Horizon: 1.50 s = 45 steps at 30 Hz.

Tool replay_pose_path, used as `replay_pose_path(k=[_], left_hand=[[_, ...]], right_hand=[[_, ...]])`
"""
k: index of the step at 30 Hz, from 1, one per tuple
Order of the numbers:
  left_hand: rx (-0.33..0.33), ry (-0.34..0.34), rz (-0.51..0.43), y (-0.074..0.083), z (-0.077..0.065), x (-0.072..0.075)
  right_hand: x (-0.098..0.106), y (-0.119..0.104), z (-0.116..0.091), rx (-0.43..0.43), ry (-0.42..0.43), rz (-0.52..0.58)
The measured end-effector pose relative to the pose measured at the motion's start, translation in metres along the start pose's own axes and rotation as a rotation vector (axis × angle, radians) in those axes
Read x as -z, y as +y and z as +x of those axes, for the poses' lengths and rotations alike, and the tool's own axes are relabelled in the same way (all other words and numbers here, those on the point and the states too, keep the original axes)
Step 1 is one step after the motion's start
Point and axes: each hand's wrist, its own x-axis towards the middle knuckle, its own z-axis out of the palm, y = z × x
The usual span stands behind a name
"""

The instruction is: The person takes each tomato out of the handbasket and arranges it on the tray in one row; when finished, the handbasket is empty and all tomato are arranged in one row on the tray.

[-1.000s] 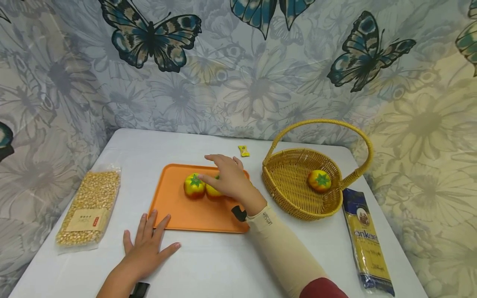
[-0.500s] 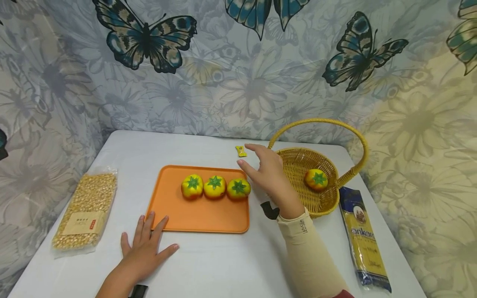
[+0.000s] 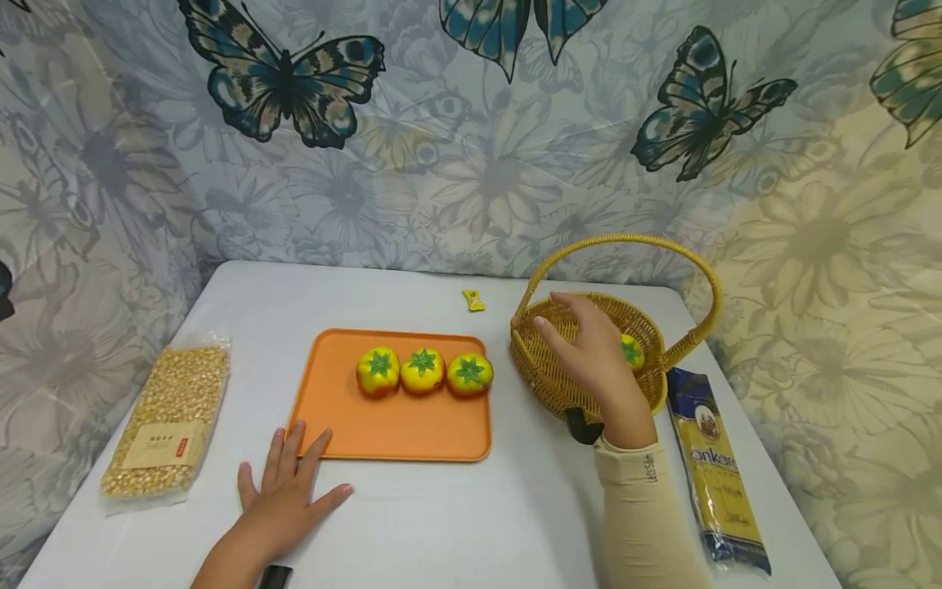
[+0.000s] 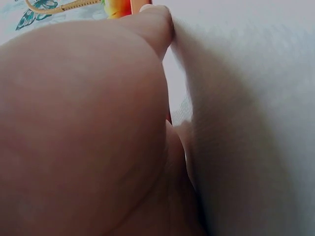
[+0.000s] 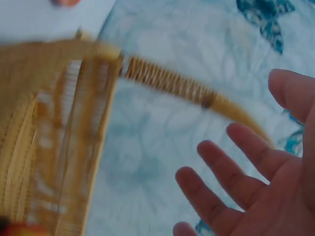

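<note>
My right hand (image 3: 598, 352), fingers spread and holding nothing, is over the wicker basket (image 3: 540, 372). Partly hidden behind it is a yellow-red fruit with a green star-shaped calyx (image 3: 631, 352), like a persimmon, inside the basket. The right wrist view shows the fingers (image 5: 206, 196) apart from the basket's rim (image 5: 101, 147) and handle. My left hand (image 3: 280, 503) lies flat on the white table, its fingertips at the front edge of the orange tray (image 3: 397, 429). Three more such fruits, left (image 3: 379, 371), middle (image 3: 423, 371) and right (image 3: 470, 375), sit in a row on the tray.
A bag of corn kernels (image 3: 172, 401) lies at the left. To the basket's right is a blue-and-yellow "ankara" packet (image 3: 717, 474). A small yellow wrapped candy (image 3: 474, 300) lies behind the tray. The basket's tall handle (image 3: 640, 239) arches over it; a butterfly-print cloth hangs behind.
My right hand has moved right, from above the tray's fruits to over the basket, uncovering the row of three fruits. The left hand stays in place.
</note>
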Motion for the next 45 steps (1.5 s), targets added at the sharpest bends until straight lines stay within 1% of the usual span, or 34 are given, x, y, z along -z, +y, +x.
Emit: replay_pose_path(k=[9,14,17,23,28,35,39,45], left_hand=[[0.001,0.001,0.009,-0.003,0.001,-0.002],[0.005,-0.005,-0.005,-0.004,0.001,-0.003],[0.004,-0.006,-0.012,-0.004,0.001,-0.002],[0.008,-0.01,-0.011,-0.003,0.001,-0.002],[0.007,-0.009,-0.009,-0.003,0.001,-0.002],[0.0,-0.005,-0.013,-0.002,0.0,-0.001],[0.001,-0.006,-0.01,-0.002,0.0,-0.001],[0.002,-0.006,-0.008,-0.001,0.001,-0.001]], right_hand=[[0.031,0.046,-0.002,-0.125,-0.027,-0.073],[0.037,0.065,-0.002,-0.208,-0.056,-0.069],[0.038,0.074,-0.002,-0.238,-0.071,-0.061],[0.04,0.083,-0.001,-0.26,-0.113,-0.064],[0.038,0.088,0.0,-0.27,-0.164,-0.1],[0.038,0.092,0.002,-0.283,-0.183,-0.134],[0.037,0.096,0.002,-0.282,-0.223,-0.145],[0.035,0.1,0.002,-0.304,-0.271,-0.131]])
